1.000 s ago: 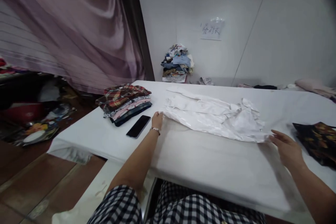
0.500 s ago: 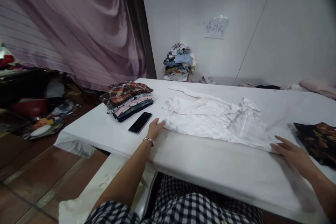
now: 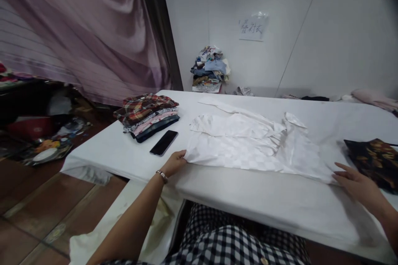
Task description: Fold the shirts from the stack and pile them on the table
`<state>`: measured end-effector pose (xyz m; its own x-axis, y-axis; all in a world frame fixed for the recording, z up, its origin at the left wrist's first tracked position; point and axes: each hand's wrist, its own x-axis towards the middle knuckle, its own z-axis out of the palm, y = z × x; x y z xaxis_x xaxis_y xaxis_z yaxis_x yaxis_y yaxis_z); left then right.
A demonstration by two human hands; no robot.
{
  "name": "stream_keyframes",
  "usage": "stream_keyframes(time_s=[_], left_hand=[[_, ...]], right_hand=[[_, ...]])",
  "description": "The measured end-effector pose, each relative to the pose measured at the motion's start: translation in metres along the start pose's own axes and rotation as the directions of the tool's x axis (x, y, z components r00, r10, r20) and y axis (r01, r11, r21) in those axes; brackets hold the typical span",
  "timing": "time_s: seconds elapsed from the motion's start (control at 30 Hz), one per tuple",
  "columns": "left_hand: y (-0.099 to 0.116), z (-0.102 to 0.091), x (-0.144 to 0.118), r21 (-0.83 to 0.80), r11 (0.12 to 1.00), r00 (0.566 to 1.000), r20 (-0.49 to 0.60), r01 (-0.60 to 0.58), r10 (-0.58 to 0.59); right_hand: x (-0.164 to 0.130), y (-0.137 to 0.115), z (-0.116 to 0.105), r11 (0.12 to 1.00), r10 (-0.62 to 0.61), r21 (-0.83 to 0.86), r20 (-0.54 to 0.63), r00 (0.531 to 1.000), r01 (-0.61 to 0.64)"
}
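Note:
A white shirt [image 3: 248, 145] lies spread out on the white-covered table [image 3: 236, 198] in front of me. My left hand [image 3: 174, 162], with a bracelet on the wrist, pinches the shirt's near left corner. My right hand [image 3: 357, 184] rests with fingers spread on the table at the shirt's near right corner, touching its edge. The shirt's sleeves are folded in across its far side.
A stack of folded shirts [image 3: 146, 116], plaid on top, sits at the table's far left, with a black phone [image 3: 163, 142] beside it. A dark patterned garment [image 3: 373, 161] lies at the right. A pile of clothes [image 3: 209, 68] sits by the wall. Clutter [image 3: 46, 145] covers the floor at left.
Both hands have drawn the shirt's near edge toward me, flattening it. The left hand moved closer to the table's front edge; the right hand slid right and nearer.

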<state>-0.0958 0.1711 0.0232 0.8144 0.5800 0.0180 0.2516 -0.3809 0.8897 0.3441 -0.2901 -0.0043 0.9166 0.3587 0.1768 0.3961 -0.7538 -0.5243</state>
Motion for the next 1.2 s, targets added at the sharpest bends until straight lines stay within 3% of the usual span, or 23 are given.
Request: stream_keyframes(time_s=[0.1,0.2,0.27,0.37,0.4,0.47,0.53,0.6,0.67,0.73,0.8,0.83,0.9,1.0,1.1,1.2], left_hand=[[0.008,0.000,-0.006,0.023,0.999,0.998,-0.046,-0.046,0.047],[0.015,0.000,-0.006,0.103,0.994,1.000,0.011,-0.028,0.027],[0.019,-0.004,-0.007,0.137,0.990,0.996,0.085,-0.017,0.005],[0.027,-0.014,-0.007,0.220,0.975,0.985,0.174,-0.018,-0.021],[0.030,-0.018,-0.004,0.298,0.954,0.988,0.149,-0.003,-0.043],[0.034,-0.023,0.004,0.497,0.866,0.998,-0.022,0.056,-0.051],[0.039,-0.019,0.018,0.623,0.775,0.976,-0.213,0.104,0.040],[0.042,-0.003,0.034,0.648,0.761,0.961,-0.226,0.023,0.163],[0.043,0.022,0.049,0.608,0.766,0.955,-0.045,-0.206,0.293],[0.042,0.048,0.060,0.534,0.721,0.894,0.197,-0.442,0.403],[0.039,0.064,0.067,0.516,0.664,0.841,0.359,-0.541,0.406],[0.036,0.065,0.069,0.545,0.642,0.840,0.392,-0.540,0.374],[0.032,0.054,0.070,0.631,0.597,0.867,0.390,-0.496,0.309],[0.023,0.012,0.069,0.739,0.532,0.910,0.324,-0.413,0.257],[0.014,-0.031,0.064,0.843,0.489,0.970,0.148,-0.226,0.194],[0.012,-0.043,0.053,0.843,0.532,0.986,-0.014,-0.079,0.168]], right_hand=[[-0.008,-0.025,0.004,1.000,0.007,-0.002,-0.006,1.000,-0.007],[-0.024,-0.080,0.021,0.967,-0.224,0.136,0.043,0.974,0.217],[-0.040,-0.123,0.040,0.897,-0.398,0.279,0.180,0.899,0.342],[-0.063,-0.182,0.073,0.794,-0.594,0.352,0.275,0.756,0.496],[-0.069,-0.199,0.085,0.759,-0.642,0.370,0.296,0.707,0.535],[-0.079,-0.225,0.107,0.683,-0.729,0.394,0.325,0.602,0.615],[-0.087,-0.243,0.126,0.621,-0.782,0.377,0.356,0.511,0.687],[-0.092,-0.253,0.140,0.590,-0.793,0.316,0.400,0.460,0.742],[-0.096,-0.257,0.148,0.573,-0.784,0.245,0.440,0.437,0.782],[-0.099,-0.258,0.150,0.561,-0.779,0.203,0.459,0.428,0.803],[-0.100,-0.257,0.149,0.557,-0.775,0.186,0.466,0.426,0.810],[-0.101,-0.256,0.149,0.556,-0.773,0.179,0.470,0.426,0.812],[-0.101,-0.255,0.147,0.554,-0.769,0.169,0.480,0.423,0.815],[-0.101,-0.255,0.146,0.556,-0.764,0.166,0.489,0.422,0.815],[-0.101,-0.255,0.147,0.557,-0.766,0.167,0.481,0.426,0.814],[-0.100,-0.255,0.149,0.560,-0.763,0.168,0.487,0.425,0.812]])
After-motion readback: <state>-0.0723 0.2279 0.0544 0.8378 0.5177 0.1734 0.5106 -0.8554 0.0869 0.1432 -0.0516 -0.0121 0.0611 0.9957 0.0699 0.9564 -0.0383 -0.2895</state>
